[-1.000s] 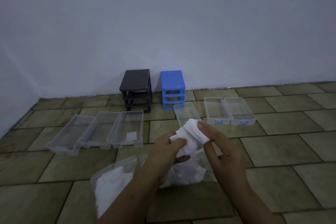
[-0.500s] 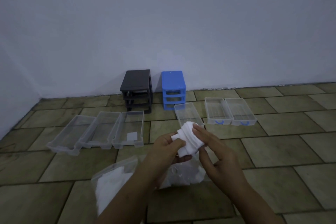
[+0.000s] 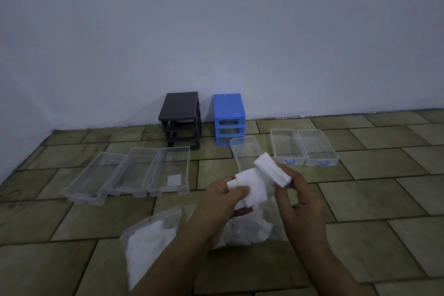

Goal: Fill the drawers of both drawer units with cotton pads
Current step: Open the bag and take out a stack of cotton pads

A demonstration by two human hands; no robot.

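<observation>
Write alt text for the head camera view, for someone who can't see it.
Two hands split a stack of white cotton pads: the left hand grips one bunch, the right hand another. On the tiled floor beyond lie six clear drawers pulled out, with a black drawer unit and a blue drawer unit against the wall.

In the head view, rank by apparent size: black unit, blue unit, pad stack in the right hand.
1. black unit
2. blue unit, only slightly smaller
3. pad stack in the right hand, smallest though nearest the camera

White cotton pads (image 3: 262, 178), seemingly stacked.
</observation>
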